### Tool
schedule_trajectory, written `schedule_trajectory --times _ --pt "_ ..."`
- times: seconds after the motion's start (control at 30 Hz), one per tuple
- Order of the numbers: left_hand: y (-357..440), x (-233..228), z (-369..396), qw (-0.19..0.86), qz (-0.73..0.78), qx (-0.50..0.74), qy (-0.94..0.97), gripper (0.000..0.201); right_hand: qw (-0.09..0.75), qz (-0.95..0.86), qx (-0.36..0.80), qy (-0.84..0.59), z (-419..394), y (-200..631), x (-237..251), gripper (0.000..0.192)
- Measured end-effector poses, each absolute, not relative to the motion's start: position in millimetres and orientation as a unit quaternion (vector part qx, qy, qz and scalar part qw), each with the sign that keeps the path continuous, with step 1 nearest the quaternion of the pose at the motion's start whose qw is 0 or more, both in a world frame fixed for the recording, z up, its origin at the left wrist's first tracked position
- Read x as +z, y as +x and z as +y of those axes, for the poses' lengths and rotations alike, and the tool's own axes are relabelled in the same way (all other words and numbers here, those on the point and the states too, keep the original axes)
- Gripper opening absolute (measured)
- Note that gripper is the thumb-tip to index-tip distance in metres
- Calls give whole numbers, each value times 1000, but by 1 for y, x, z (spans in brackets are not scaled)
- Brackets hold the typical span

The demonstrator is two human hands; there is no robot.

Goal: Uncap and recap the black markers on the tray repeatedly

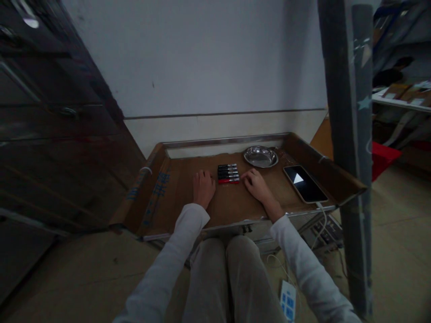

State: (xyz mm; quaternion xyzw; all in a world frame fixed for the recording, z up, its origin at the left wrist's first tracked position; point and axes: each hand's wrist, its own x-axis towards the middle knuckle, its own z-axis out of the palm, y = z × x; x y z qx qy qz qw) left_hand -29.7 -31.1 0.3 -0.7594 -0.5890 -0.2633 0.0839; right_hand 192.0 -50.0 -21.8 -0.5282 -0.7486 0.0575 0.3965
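Note:
Several markers (pixel 227 169) lie side by side on the cardboard-covered table, black ones in a stack of rows and a red marker (pixel 228 181) nearest me. My left hand (pixel 204 186) rests palm down to their left, apart from them, its fingers lying on the cardboard and slightly bent. To their right is my right hand (pixel 255 183), fingers loosely bent and apart, the fingertips close to the marker ends. Neither hand visibly holds anything. A shiny round metal dish (pixel 261 157) stands behind my right hand.
A phone (pixel 305 184) with a white cable lies at the table's right side. Raised cardboard edges (pixel 328 172) flank the table. A wrapped grey post (pixel 357 134) rises at the right, and a wall (pixel 215 58) stands behind. A white power strip (pixel 288 299) lies on the floor.

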Motion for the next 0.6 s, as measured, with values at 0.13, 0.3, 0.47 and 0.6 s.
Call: schedule_trajectory --times 0.13,0.3,0.47,0.6 --pt "-30 0 -27 80 -570 -267 -773 13 390 -754 45 -526 -48 192 -24 20" --pt "-31 0 -20 69 -552 -288 -780 14 385 -755 42 -529 -46 193 -26 20" --pt "-32 1 -18 59 -560 -309 -766 11 397 -748 59 -528 -46 193 -26 20" --pt "-34 0 -18 26 -554 -323 -767 12 398 -746 68 -529 -46 194 -26 19"
